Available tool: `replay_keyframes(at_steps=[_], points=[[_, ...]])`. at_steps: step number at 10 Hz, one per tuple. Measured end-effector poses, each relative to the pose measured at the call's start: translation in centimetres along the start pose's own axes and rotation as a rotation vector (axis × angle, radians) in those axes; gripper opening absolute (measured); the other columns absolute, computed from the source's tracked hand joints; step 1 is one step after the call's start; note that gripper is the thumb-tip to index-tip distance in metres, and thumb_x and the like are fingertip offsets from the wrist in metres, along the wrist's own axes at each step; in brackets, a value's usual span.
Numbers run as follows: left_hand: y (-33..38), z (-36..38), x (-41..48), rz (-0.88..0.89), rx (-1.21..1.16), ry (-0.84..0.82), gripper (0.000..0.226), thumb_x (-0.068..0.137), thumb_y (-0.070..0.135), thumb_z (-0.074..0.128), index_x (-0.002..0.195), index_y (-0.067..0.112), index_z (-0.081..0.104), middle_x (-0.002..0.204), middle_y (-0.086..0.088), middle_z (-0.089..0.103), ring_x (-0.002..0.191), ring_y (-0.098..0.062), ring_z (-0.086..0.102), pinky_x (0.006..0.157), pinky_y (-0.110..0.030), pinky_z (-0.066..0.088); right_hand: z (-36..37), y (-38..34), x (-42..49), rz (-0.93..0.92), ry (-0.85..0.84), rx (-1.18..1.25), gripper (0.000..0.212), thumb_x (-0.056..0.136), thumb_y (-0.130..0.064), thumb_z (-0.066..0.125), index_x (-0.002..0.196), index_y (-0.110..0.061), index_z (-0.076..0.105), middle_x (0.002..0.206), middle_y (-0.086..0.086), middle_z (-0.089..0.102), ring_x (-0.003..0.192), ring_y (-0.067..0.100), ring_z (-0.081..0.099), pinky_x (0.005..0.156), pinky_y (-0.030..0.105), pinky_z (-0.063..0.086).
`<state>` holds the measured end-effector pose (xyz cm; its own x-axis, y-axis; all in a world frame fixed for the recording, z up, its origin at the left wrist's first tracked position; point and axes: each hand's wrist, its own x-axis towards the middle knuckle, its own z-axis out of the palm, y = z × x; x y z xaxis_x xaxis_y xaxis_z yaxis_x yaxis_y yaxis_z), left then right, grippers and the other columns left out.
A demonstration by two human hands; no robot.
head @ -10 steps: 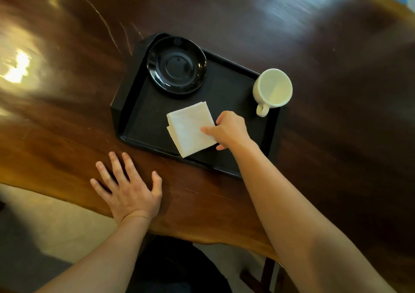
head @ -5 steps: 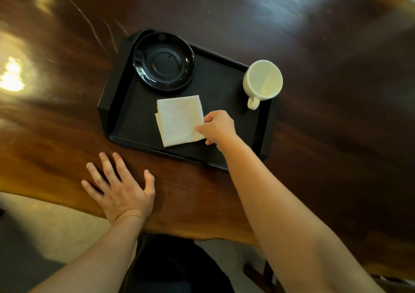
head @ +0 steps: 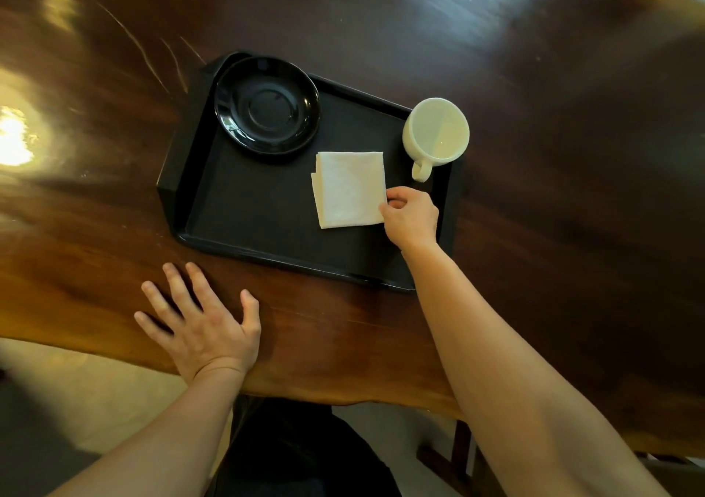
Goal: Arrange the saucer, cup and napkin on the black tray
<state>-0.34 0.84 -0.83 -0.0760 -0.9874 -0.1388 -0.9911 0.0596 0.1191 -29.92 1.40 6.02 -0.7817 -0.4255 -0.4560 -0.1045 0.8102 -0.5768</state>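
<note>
A black tray [head: 248, 225] lies on the dark wooden table. A glossy black saucer [head: 267, 105] sits in its far left corner. A white cup [head: 437, 130] stands in the far right corner, its handle pointing toward me. A folded white napkin [head: 349, 189] lies flat on the tray between them, nearer the cup. My right hand [head: 412, 216] pinches the napkin's right edge with thumb and fingers. My left hand [head: 202, 325] rests flat on the table in front of the tray, fingers spread, holding nothing.
The wooden table [head: 534, 229] has a wavy near edge just behind my left wrist. A bright light glare [head: 13, 140] shows on its left side. Below the edge are pale floor and a dark chair.
My right hand has slid the napkin to the right across the tray, toward the cup, and turned it squarer to the tray. My left hand stays flat on the table.
</note>
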Motion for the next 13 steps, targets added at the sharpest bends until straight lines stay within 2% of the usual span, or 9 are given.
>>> replay_keyframes(at_steps=[1,2,4,5,6,7,8,11,13], points=[[0.0,0.0,0.0,0.001,0.002,-0.001,0.088,0.089,0.061,0.038,0.160,0.012,0.025,0.169,-0.019,0.020,0.158,-0.044,0.010,0.123,-0.063,0.002,0.7,0.5,-0.7,-0.065,0.001,-0.046,0.028,0.096,-0.011,0.062,0.122,-0.018,0.070,0.087,-0.006,0.068,0.078,0.007,0.060,0.058,0.013,0.038],[0.0,-0.1,0.0,0.000,0.004,-0.006,0.088,0.089,0.061,0.038,0.160,0.012,0.025,0.169,-0.019,0.020,0.158,-0.045,0.010,0.123,-0.063,0.002,1.4,1.3,-1.4,-0.088,0.005,-0.049,0.029,0.097,-0.012,0.061,0.124,-0.019,0.069,0.076,-0.014,0.061,0.069,0.003,0.056,0.058,0.012,0.035],[0.1,-0.2,0.0,0.002,-0.004,-0.005,0.088,0.089,0.061,0.039,0.160,0.011,0.027,0.169,-0.019,0.021,0.157,-0.045,0.012,0.123,-0.064,0.003,1.3,1.4,-1.3,-0.088,0.022,-0.035,0.029,0.096,-0.014,0.065,0.123,-0.019,0.069,0.080,-0.011,0.062,0.071,0.004,0.057,0.062,0.015,0.045],[0.1,-0.2,0.0,0.003,0.001,-0.012,0.088,0.089,0.061,0.038,0.160,0.011,0.026,0.169,-0.019,0.021,0.157,-0.045,0.011,0.123,-0.064,0.003,1.1,1.1,-0.8,-0.099,0.032,-0.056,0.028,0.095,-0.013,0.065,0.122,-0.019,0.071,0.079,-0.011,0.062,0.072,0.004,0.057,0.064,0.017,0.044],[0.0,-0.1,0.0,0.002,0.004,-0.013,0.088,0.089,0.062,0.038,0.160,0.012,0.026,0.170,-0.019,0.020,0.158,-0.045,0.011,0.124,-0.064,0.003,0.9,0.9,-0.5,-0.123,0.022,-0.099,0.028,0.096,-0.013,0.063,0.123,-0.020,0.071,0.082,-0.008,0.063,0.074,0.007,0.058,0.070,0.024,0.049],[-0.1,0.1,0.0,0.005,0.001,-0.007,0.088,0.089,0.062,0.038,0.160,0.012,0.026,0.170,-0.019,0.020,0.158,-0.045,0.011,0.124,-0.064,0.003,0.7,0.7,-0.3,-0.160,0.023,-0.160,0.029,0.098,-0.015,0.061,0.125,-0.021,0.070,0.101,0.001,0.068,0.091,0.015,0.062,0.082,0.033,0.054],[-0.2,0.2,0.0,0.005,-0.002,-0.006,0.088,0.089,0.062,0.037,0.160,0.012,0.025,0.170,-0.018,0.020,0.158,-0.044,0.011,0.123,-0.063,0.003,0.6,0.3,0.1,-0.206,0.035,-0.210,0.028,0.099,-0.015,0.059,0.125,-0.021,0.070,0.112,0.004,0.066,0.100,0.019,0.061,0.086,0.035,0.054],[-0.3,0.5,0.1,0.006,0.003,-0.022,0.088,0.089,0.062,0.037,0.160,0.013,0.025,0.169,-0.018,0.020,0.158,-0.044,0.010,0.123,-0.062,0.001,0.8,0.0,0.1,-0.209,0.041,-0.235,0.029,0.100,-0.014,0.058,0.127,-0.019,0.068,0.116,0.006,0.063,0.104,0.022,0.060,0.090,0.038,0.055],[0.2,-0.8,-0.2,0.002,0.029,-0.096,0.087,0.092,0.062,0.037,0.162,0.012,0.023,0.171,-0.018,0.018,0.158,-0.044,0.008,0.124,-0.062,-0.001,-0.9,-0.4,-1.0,-0.190,-0.045,-0.324,0.038,0.097,-0.014,0.060,0.136,-0.015,0.058,0.121,0.010,0.065,0.107,0.026,0.062,0.091,0.040,0.054]])
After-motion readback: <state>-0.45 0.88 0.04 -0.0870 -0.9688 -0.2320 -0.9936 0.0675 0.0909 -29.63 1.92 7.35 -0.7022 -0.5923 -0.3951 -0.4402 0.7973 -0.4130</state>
